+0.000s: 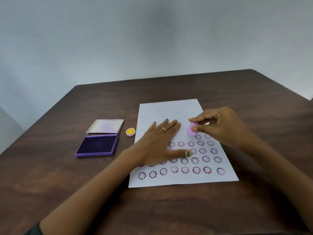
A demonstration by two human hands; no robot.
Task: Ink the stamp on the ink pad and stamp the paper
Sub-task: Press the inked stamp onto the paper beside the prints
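Pinching the stamp [191,129] in the right hand [220,126], it should be pressed squarely — the paper [169,112] is pinned by the flat, spread left hand [159,141] — then lifted straight

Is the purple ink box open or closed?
Open: the ink pad shows its dark ink, and its lid lies flipped back behind it.

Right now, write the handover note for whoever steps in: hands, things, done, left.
Left hand: flat on the paper, fingers straight, holding it down.
Right hand: fingers pinch the pink stamp, which is at the sheet just above the top row of prints; contact cannot be told.
Ink pad: open on the table, left of the paper, lid tipped back. Small yellow smiley cap lies between pad and paper.
Done: several rows of smiley prints fill the near half.
Left: far half is blank; re-ink and continue.
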